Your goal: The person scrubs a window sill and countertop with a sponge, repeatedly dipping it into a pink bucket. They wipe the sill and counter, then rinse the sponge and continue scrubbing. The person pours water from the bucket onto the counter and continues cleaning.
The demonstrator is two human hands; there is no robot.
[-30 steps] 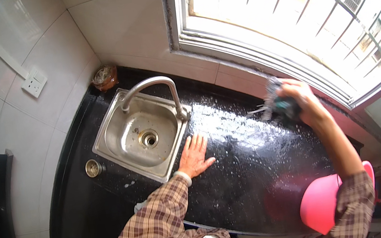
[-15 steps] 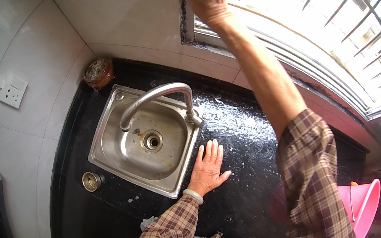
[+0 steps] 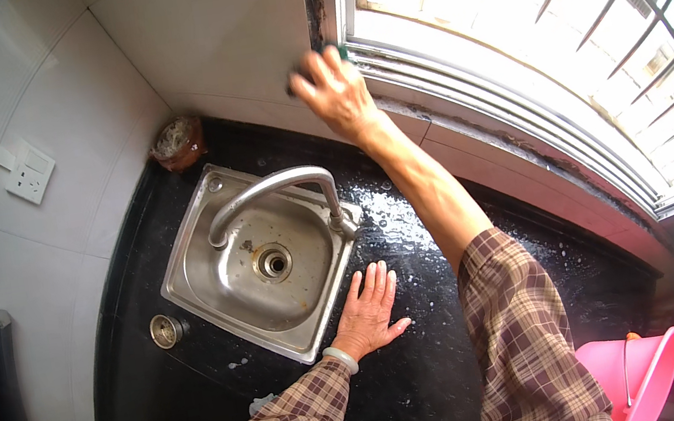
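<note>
My left hand (image 3: 368, 310) lies flat on the wet black countertop (image 3: 439, 353), fingers stretched out, just right of the steel sink (image 3: 262, 339). A pale bangle (image 3: 340, 360) circles its wrist. Up at the tiled wall, beside the window's lower left corner, is my right hand (image 3: 337, 98), slightly blurred. Its fingers are closed around a small dark green pad (image 3: 344, 52), mostly hidden by the hand; its exact kind cannot be made out. Between the two hands, a curved steel faucet (image 3: 275, 182) arches over the sink.
A reddish-brown bowl (image 3: 179, 147) sits in the back corner. Left of the sink stands a metal drain strainer cup (image 3: 166, 331). A pink bucket (image 3: 628, 376) is at the lower right. A barred window (image 3: 516, 6) with a sliding track fills the upper right. A wall socket (image 3: 30, 175) is at left.
My right hand has come down the wall from above, beside the window frame to below its lower corner, still holding the pad. My left hand stays flat on the countertop.
</note>
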